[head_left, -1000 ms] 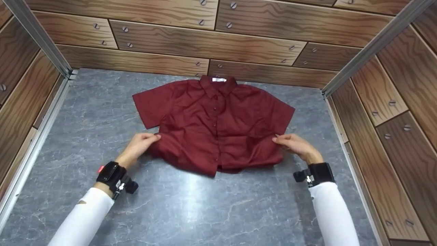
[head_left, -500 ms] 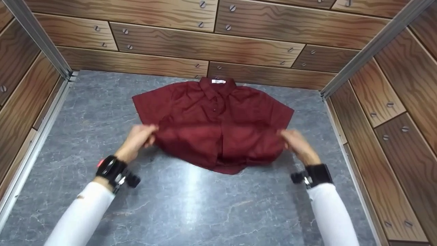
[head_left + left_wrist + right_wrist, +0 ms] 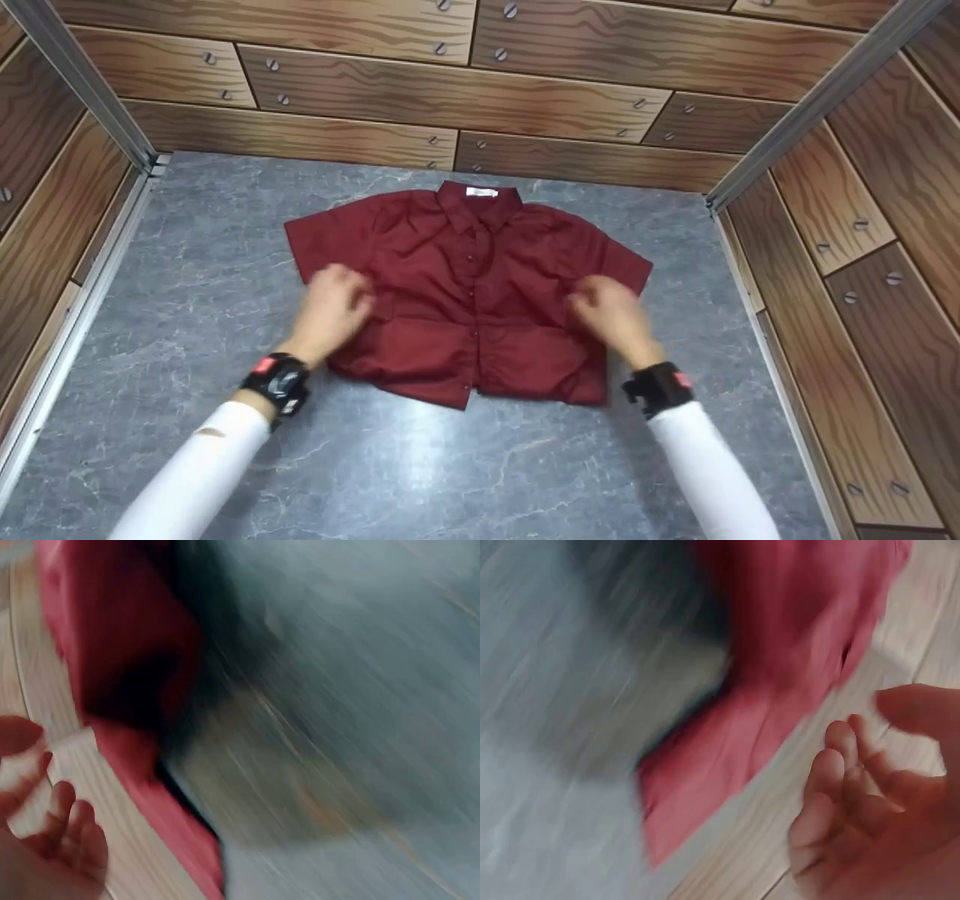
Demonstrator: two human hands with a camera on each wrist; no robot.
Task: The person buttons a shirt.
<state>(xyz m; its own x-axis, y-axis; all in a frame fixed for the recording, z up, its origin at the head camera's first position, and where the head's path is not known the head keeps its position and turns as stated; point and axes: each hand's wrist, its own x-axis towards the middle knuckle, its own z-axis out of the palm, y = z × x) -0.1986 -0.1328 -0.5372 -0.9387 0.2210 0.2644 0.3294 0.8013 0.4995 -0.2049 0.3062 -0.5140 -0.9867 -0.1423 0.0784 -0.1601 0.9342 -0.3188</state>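
A dark red short-sleeved button-up shirt lies front up, its collar toward the back wall and its lower part folded under or bunched. Over its left side is my left hand, blurred by motion. My right hand is over the shirt's right side, blurred too. In the left wrist view, the left hand's fingers are loosely bent and apart from the cloth. The right wrist view likewise has the right hand beside the sleeve, with thumb and fingers parted and nothing between them.
The shirt is on a grey marbled surface. Wood-patterned panels enclose it at the back and both sides. Metal corner posts stand at the back left and back right.
Both hands have let go of the shirt's sides and moved inward above it. The lifted lower part has settled flat, and the whole shirt lies slightly nearer the person.
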